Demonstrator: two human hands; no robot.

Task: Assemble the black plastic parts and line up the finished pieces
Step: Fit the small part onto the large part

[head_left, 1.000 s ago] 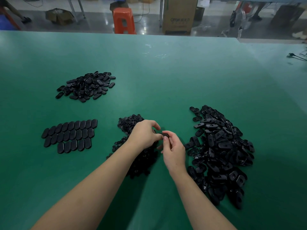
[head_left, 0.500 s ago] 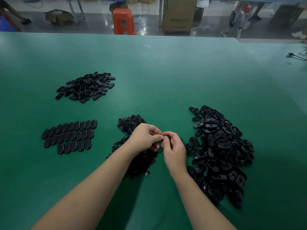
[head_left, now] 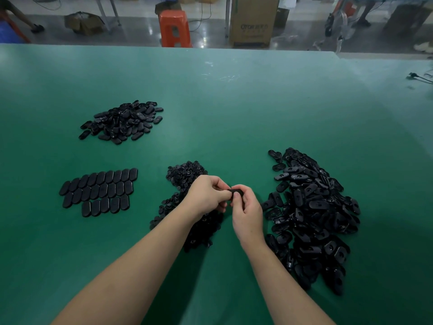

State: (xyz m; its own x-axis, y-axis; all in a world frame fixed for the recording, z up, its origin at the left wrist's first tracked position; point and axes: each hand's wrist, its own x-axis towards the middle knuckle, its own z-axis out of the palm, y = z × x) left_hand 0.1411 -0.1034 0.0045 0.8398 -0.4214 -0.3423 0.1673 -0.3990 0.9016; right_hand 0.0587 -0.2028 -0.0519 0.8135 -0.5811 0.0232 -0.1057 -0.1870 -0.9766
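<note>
At frame center, my left hand & right hand both pinch one black part betw fingertips, above the small-parts pile. Finished rows lie mid-left on green table; big pile right.

Both hands, left and right, meet fingertip to fingertip, fingers curled.

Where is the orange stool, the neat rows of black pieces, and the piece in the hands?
orange stool (head_left: 174,28), head view, its front face.
neat rows of black pieces (head_left: 100,191), head view, middle row.
black piece (head_left: 235,191), head view, its top edge between fingers.
</note>
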